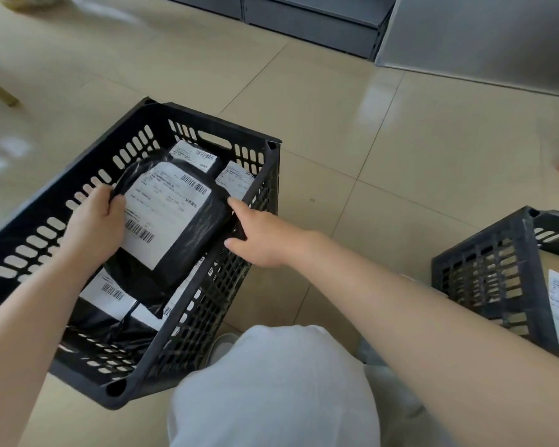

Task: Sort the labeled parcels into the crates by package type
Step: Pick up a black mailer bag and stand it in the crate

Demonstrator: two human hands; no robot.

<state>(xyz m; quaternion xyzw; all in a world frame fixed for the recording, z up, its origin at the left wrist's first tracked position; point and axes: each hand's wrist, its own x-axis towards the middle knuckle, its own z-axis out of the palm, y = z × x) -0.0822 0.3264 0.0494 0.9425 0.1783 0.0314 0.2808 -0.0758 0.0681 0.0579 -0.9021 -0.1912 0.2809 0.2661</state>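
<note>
Right now the left hand (92,227) grips a black labeled parcel (171,221) over the black crate (273,162) holding other parcels (194,153). The right hand (259,235), fingers relaxed, touches the parcel's edge at the rim. A second crate (494,272) sits right.

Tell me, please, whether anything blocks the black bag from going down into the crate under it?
Nothing visible does. The left hand grips the bag over the open crate; below lie only other labeled black bags, which it would rest on.
</note>
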